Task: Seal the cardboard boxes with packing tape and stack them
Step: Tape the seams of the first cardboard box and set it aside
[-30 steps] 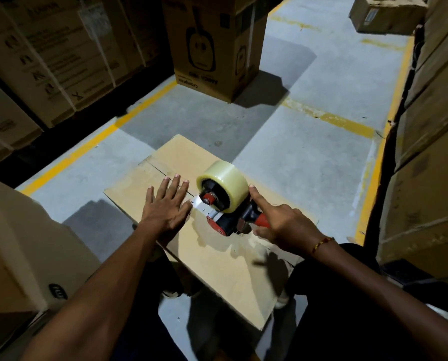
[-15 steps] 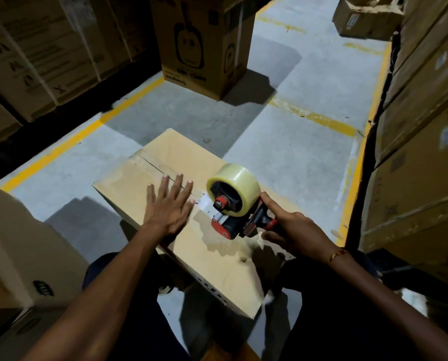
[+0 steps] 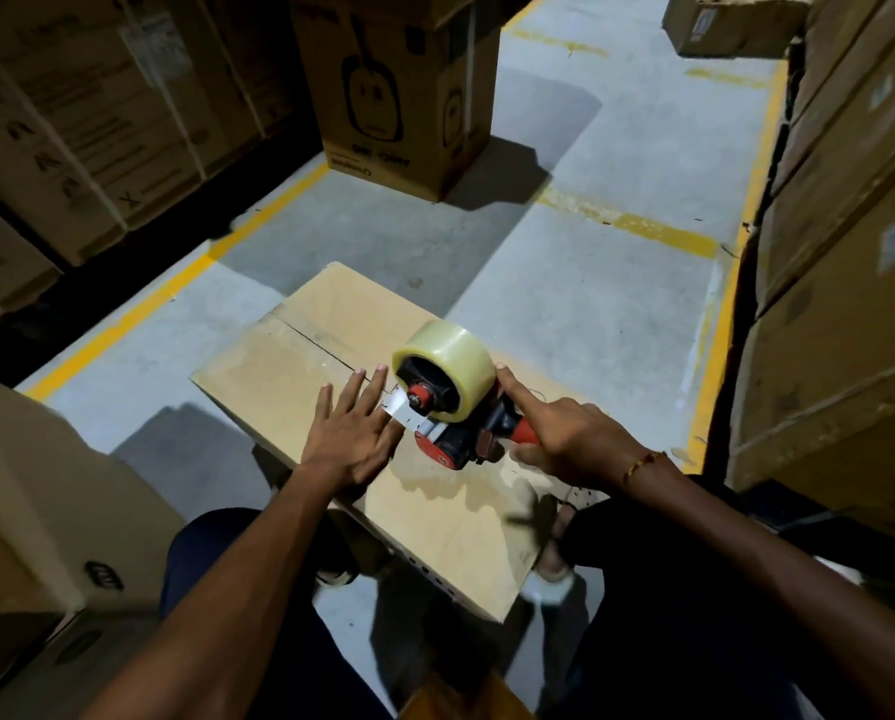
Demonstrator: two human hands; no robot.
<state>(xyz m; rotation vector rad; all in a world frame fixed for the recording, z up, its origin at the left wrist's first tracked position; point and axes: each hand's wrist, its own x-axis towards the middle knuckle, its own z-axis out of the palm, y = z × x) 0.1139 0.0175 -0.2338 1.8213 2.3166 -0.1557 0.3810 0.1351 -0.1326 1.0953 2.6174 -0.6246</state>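
A flat brown cardboard box (image 3: 289,371) lies on the floor in front of me, its top seam running away to the upper left. My left hand (image 3: 349,433) rests flat on the box lid, fingers straight, beside the seam. My right hand (image 3: 564,433) grips the red handle of a tape dispenser (image 3: 450,407), index finger stretched along the clear tape roll. The dispenser's front sits on the lid at the seam, and a short strip of tape shows between it and my left fingers.
A tall printed carton (image 3: 398,90) stands on the grey floor ahead. Stacked cartons line the left (image 3: 71,122) and right (image 3: 850,252) sides. Another box (image 3: 731,23) sits far right. A carton (image 3: 24,501) stands close at my left. Yellow floor lines (image 3: 642,226) cross the aisle.
The view has shifted a little. My right hand with the dispenser has drawn slightly back along the seam, away from my left hand, which stays flat on the lid.
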